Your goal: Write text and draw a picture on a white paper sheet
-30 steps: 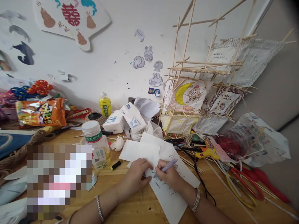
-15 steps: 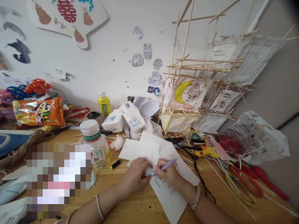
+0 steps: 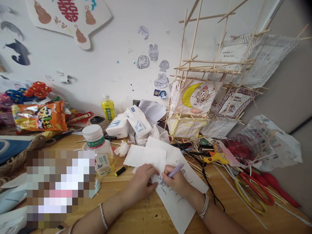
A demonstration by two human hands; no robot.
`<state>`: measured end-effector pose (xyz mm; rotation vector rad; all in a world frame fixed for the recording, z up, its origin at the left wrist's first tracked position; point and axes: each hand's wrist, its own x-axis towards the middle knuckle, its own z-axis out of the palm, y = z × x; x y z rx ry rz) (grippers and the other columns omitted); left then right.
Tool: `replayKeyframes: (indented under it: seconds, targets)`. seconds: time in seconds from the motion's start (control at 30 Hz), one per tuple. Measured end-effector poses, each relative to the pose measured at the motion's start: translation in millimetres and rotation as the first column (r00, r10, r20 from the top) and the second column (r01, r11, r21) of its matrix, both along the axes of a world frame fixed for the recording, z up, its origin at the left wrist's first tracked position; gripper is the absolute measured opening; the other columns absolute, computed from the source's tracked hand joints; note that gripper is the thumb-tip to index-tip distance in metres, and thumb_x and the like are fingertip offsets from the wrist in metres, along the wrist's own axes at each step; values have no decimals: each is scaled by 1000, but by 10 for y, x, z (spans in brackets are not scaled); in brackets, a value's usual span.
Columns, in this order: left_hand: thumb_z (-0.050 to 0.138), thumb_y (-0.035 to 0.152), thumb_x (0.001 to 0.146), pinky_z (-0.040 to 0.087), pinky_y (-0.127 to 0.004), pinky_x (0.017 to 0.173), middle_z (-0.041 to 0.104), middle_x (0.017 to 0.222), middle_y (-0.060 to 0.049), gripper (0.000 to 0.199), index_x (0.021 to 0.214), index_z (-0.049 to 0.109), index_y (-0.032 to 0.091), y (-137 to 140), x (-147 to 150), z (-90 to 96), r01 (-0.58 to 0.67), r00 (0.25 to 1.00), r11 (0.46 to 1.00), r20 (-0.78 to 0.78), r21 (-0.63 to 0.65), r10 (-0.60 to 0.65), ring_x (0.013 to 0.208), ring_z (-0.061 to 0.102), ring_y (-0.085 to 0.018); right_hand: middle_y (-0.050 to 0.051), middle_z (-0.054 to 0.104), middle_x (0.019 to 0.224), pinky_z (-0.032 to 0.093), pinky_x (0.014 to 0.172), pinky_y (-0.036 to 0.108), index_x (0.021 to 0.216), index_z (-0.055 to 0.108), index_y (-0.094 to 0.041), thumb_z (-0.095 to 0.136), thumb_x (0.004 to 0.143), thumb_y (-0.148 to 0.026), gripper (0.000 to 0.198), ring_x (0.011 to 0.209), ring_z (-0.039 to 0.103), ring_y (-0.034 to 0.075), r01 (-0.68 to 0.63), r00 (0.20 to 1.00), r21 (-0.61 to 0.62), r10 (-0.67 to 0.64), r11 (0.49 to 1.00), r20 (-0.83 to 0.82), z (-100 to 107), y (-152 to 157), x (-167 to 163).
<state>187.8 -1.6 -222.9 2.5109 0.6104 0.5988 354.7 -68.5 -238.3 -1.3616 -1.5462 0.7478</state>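
My right hand (image 3: 175, 182) is closed round a light purple pen (image 3: 176, 170), its lower end down at the drawing paper (image 3: 179, 213). Thin dark lines are drawn on this white sheet, among them curves and small figures. My left hand (image 3: 142, 182) lies on the paper's left side, fingers spread and slightly bent, holding nothing. Partly over the drawing paper, beyond my left hand, is a blank white sheet (image 3: 143, 156). Left of the papers lies a black marker with a yellow end (image 3: 120, 171). The pen's tip is hard to make out beside my fingers.
A clear bottle with a white cap (image 3: 98, 149) stands left of the papers. Tissue packs (image 3: 138, 122) lie behind them. To the right are a yellow glue gun (image 3: 215, 158), scissors (image 3: 258, 191) and a black cable (image 3: 214, 195). A stick frame with paper panels (image 3: 195, 97) rises behind.
The pen in my right hand has shifted slightly, its upper end now a little higher and more tilted. My left hand stays in place on the paper.
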Motion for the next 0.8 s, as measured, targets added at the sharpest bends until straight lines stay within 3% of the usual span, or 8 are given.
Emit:
replayKeyframes:
  seconds: [0.8]
  targets:
    - [58, 8, 64, 40, -33, 79, 57, 92, -3, 29, 89, 57, 22, -9, 0, 24, -14, 1000, 1000, -16, -17, 14, 90, 51, -22, -8, 35, 43, 31, 44, 20, 55, 30, -22, 47, 75, -20, 27, 43, 36, 9, 25, 999, -44, -27, 999, -26, -5, 6, -7]
